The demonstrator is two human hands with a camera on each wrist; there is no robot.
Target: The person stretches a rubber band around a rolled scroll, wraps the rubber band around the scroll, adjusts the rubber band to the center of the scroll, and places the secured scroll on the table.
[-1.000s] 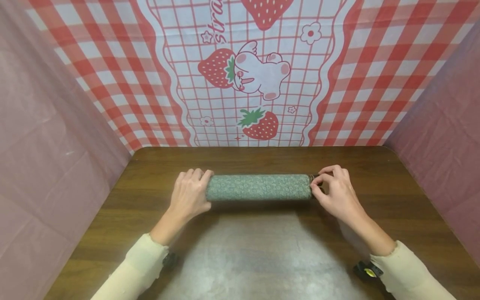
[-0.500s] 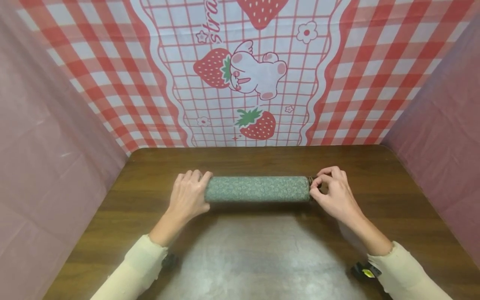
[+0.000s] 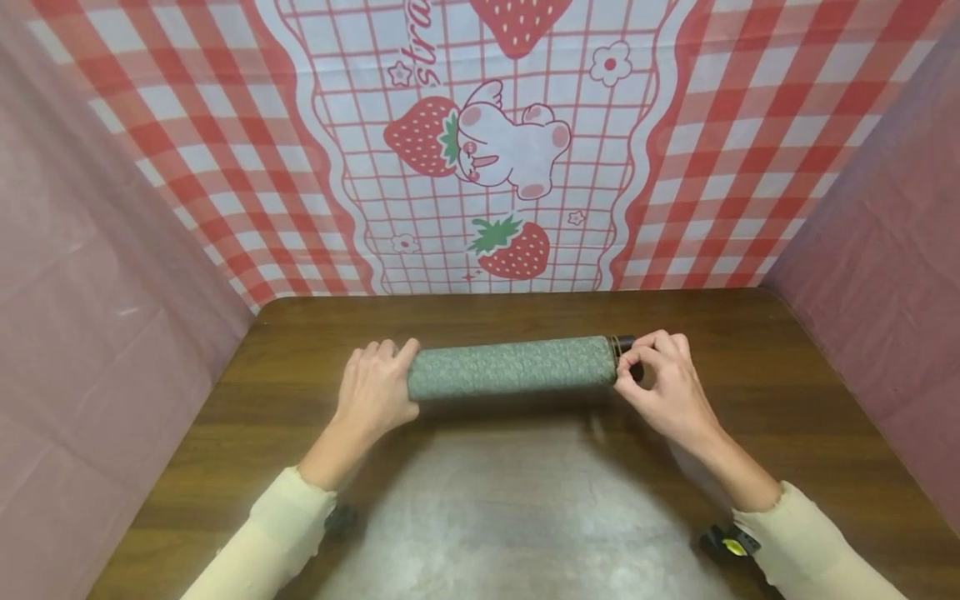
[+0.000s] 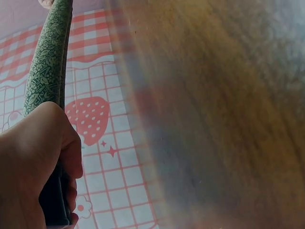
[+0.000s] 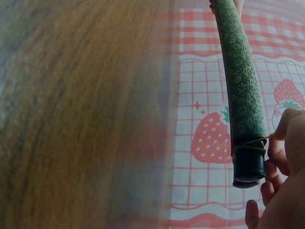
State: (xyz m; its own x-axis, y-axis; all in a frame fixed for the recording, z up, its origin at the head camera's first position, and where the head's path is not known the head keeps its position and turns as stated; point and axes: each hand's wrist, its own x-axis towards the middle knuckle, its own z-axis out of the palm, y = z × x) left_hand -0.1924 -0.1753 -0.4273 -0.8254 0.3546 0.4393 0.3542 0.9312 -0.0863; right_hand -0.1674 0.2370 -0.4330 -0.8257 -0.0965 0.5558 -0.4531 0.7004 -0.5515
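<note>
One green roll [image 3: 512, 368] spans between the left hand [image 3: 371, 390], gripping its nine-o'clock end, and the right hand [image 3: 667, 385], pinching a thin band [image 5: 257, 140] at three o'clock; that end has swung toward twelve.

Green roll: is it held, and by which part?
Left hand grips the green roll by one dark end; right hand pinches the thin band around the other end.

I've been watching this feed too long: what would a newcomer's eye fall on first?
Probably the strawberry-print cloth, bright red and white behind the table. Next, the green patterned roll, its left end gripped by the left hand. Then the thin band around the roll's black right end, pinched by the right hand.
</note>
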